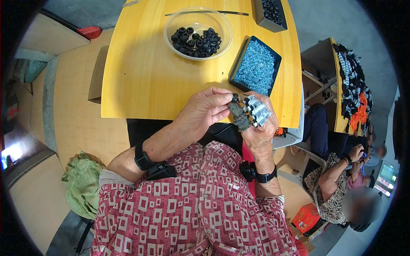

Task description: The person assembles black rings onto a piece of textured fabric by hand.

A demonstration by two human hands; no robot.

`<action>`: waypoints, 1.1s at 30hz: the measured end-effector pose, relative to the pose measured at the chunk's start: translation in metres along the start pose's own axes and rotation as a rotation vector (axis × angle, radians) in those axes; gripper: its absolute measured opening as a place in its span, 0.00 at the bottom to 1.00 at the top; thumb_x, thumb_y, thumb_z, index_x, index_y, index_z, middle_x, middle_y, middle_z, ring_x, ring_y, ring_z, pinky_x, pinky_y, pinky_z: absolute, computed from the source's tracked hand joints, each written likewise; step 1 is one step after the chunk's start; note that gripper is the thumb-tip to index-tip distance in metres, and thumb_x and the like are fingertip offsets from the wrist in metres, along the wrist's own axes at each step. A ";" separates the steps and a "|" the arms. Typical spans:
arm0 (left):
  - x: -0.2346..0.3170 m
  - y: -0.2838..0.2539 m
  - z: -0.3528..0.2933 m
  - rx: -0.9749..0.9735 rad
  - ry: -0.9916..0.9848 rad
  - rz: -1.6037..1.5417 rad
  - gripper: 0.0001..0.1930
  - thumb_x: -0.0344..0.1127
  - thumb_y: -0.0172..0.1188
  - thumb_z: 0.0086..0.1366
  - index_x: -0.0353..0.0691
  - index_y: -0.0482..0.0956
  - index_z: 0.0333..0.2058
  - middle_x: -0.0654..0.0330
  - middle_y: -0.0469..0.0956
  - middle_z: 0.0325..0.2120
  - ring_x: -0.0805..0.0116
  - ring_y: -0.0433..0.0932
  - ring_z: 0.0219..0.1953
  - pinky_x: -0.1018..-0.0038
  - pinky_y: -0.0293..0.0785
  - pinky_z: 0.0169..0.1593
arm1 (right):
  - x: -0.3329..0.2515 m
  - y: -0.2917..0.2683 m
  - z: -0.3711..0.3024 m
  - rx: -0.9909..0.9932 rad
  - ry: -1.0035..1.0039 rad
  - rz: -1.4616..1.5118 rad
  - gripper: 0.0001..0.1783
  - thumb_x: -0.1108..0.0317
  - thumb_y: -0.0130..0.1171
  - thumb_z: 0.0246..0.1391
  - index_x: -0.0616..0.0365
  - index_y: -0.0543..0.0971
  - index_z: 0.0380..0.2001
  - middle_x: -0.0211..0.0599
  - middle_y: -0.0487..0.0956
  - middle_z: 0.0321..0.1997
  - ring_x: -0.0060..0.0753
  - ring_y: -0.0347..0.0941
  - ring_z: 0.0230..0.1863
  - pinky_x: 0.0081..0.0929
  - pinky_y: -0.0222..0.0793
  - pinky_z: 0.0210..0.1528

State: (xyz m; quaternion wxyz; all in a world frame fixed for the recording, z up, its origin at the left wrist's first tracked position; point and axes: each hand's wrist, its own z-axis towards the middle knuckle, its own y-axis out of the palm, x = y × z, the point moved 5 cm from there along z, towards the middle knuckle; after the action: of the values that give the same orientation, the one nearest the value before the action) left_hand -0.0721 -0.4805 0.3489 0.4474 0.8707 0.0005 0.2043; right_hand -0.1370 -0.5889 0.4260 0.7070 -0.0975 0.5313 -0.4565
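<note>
My left hand (205,107), its thumb and forefinger pinched together, grips a small round black piece (235,98) in front of my chest. Just below that piece hangs a fuzzy, dark grey-green textile piece (240,116), which looks joined to it. My right hand (260,135) is closed around a bundle with a white-and-grey striped cloth-like part (258,111), right beside the fuzzy piece. Both hands meet over the near edge of the yellow table (141,85). The right fingertips are mostly hidden behind the bundle.
A clear round bowl (174,19) of black ring-like pieces stands farther back. To its right lies a black tray (233,79) of blue beads. A dark box (271,27) holds more black pieces, and a thin black rod (235,13) lies behind the bowl. A co-worker (331,185) sits at right.
</note>
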 end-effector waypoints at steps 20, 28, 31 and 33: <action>0.018 0.003 -0.007 -0.113 0.063 0.180 0.14 0.30 0.60 0.58 0.39 0.75 0.44 0.64 0.75 0.40 0.76 0.74 0.42 0.78 0.74 0.47 | -0.010 -0.005 0.009 -0.143 -0.137 -0.001 0.15 0.80 0.63 0.29 0.62 0.77 0.28 0.42 0.77 0.34 0.43 0.74 0.35 0.34 0.68 0.37; 0.029 -0.004 -0.014 -0.170 0.205 0.322 0.13 0.30 0.62 0.57 0.35 0.76 0.42 0.60 0.77 0.36 0.72 0.77 0.39 0.77 0.75 0.46 | -0.013 -0.010 0.015 -0.139 -0.150 0.154 0.12 0.79 0.64 0.34 0.62 0.77 0.28 0.43 0.77 0.33 0.42 0.75 0.34 0.31 0.70 0.36; 0.032 -0.013 -0.017 -0.154 0.158 0.313 0.13 0.29 0.61 0.57 0.34 0.76 0.41 0.58 0.77 0.36 0.69 0.78 0.39 0.77 0.75 0.45 | -0.026 -0.025 0.049 -0.215 -0.139 -0.004 0.10 0.79 0.61 0.42 0.61 0.79 0.32 0.38 0.77 0.33 0.32 0.75 0.34 0.21 0.70 0.38; 0.034 -0.021 -0.018 -0.117 0.163 0.351 0.12 0.29 0.61 0.57 0.34 0.76 0.41 0.57 0.78 0.36 0.66 0.79 0.40 0.77 0.75 0.46 | -0.025 -0.024 0.070 -0.227 -0.224 -0.119 0.09 0.78 0.59 0.44 0.61 0.80 0.33 0.38 0.78 0.32 0.32 0.76 0.33 0.21 0.70 0.36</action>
State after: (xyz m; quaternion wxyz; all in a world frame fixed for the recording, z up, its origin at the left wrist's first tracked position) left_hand -0.0435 -0.4470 0.3540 0.4533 0.8105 -0.1268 0.3486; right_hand -0.0913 -0.6079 0.4867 0.7181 -0.2583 0.4906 -0.4207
